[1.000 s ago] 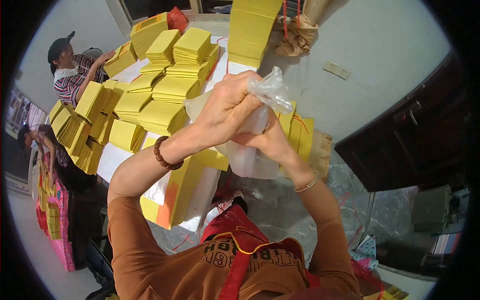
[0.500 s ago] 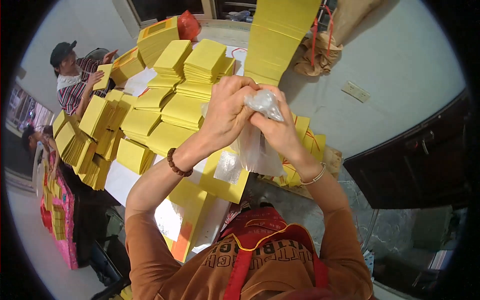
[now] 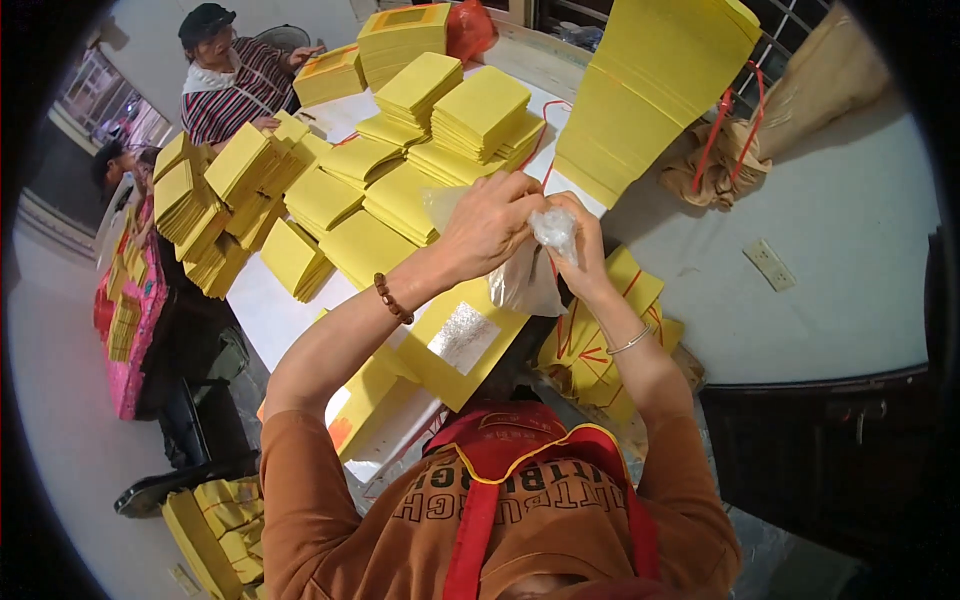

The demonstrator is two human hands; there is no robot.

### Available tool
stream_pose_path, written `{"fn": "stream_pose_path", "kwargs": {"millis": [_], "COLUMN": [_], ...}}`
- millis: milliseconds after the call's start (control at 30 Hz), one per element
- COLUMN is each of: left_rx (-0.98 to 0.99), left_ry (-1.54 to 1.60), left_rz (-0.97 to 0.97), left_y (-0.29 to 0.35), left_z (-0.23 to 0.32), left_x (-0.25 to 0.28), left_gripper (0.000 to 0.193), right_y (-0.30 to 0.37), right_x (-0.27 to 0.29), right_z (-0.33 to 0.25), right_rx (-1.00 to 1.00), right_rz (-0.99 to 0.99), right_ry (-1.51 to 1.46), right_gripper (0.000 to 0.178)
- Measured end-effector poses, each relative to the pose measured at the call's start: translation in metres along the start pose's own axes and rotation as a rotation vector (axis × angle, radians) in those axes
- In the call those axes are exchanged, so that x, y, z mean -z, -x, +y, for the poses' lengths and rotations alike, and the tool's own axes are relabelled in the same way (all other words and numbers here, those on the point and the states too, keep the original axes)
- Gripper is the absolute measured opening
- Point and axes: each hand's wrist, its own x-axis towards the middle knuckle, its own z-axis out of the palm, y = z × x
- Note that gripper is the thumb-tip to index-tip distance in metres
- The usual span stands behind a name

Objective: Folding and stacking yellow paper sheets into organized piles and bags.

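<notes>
A clear plastic bag (image 3: pixel 526 284) hangs in front of me over the table's near right edge, its gathered top bunched above my fingers. My left hand (image 3: pixel 490 228) pinches the bag's neck from the left, a brown bead bracelet on its wrist. Closed round the bunched plastic from the right is my right hand (image 3: pixel 580 245), with a thin bangle on that arm. What the bag holds is hard to make out. Just below it lies a yellow sheet (image 3: pixel 480 335) with a silver foil square (image 3: pixel 464 338). Stacks of folded yellow paper (image 3: pixel 400 200) cover the table beyond my left hand.
A long yellow sheet (image 3: pixel 650 90) rises at the table's far right. Red-tied yellow bundles (image 3: pixel 610 345) sit low to the right. A brown paper roll (image 3: pixel 800 90) leans on the wall. Across the table sits a person in a striped top (image 3: pixel 235 95); another is farther left.
My view has turned, so the table appears farther right and lower. Both hands stay on the bag's bunched neck. The person across has lowered the yellow stack they held.
</notes>
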Motion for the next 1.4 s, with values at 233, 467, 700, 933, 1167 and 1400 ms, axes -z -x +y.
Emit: {"fn": "stream_pose_path", "kwargs": {"millis": [233,467,700,933,1167,1400], "left_rx": [0.025,0.208,0.330,0.567,0.772,0.537], "left_ry": [0.063,0.394,0.714,0.603,0.809,0.422], "left_rz": [-0.069,-0.115,0.064,0.195,0.128,0.144], "left_y": [-0.009,-0.018,-0.017,-0.023,-0.024,-0.030], "left_z": [-0.006,-0.015,-0.022,-0.019,-0.026,0.003], "left_x": [-0.019,-0.020,-0.030,-0.044,-0.043,-0.013], "left_gripper": [0.030,0.022,0.015,0.015,0.015,0.010], "right_y": [-0.004,-0.026,-0.037,-0.048,-0.036,-0.040], "right_x": [0.013,0.049,0.066,0.076,0.062,0.053], "right_z": [0.026,0.026,0.007,-0.004,0.020,0.019], "right_rx": [-0.198,-0.100,0.017,0.316,-0.323,-0.418], "right_rz": [0.023,-0.317,-0.268,-0.363,-0.380,-0.195], "right_ry": [-0.382,-0.032,0.158,0.539,-0.379,-0.520], "right_gripper": [0.017,0.017,0.021,0.018,0.017,0.012]}}
